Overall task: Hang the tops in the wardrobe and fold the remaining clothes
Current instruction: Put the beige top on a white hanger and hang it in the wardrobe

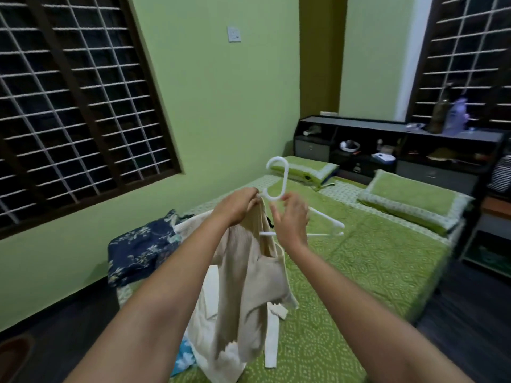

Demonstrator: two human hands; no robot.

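Two hands, left hand (238, 206) pinching one beige top (249, 275) on one white hanger (279, 186), right hand (290, 219) seemingly loose-fingered, two pillows (412, 200).

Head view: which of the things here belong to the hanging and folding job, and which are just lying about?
Job:
hanger, at the right hand
beige top, gripped by the left hand
navy floral garment on the bed
white clothes behind the top

Lying about:
pillows
headboard shelf clutter
bottles

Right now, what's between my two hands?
In the head view, the white hanger's hook rises between the left hand and right hand.
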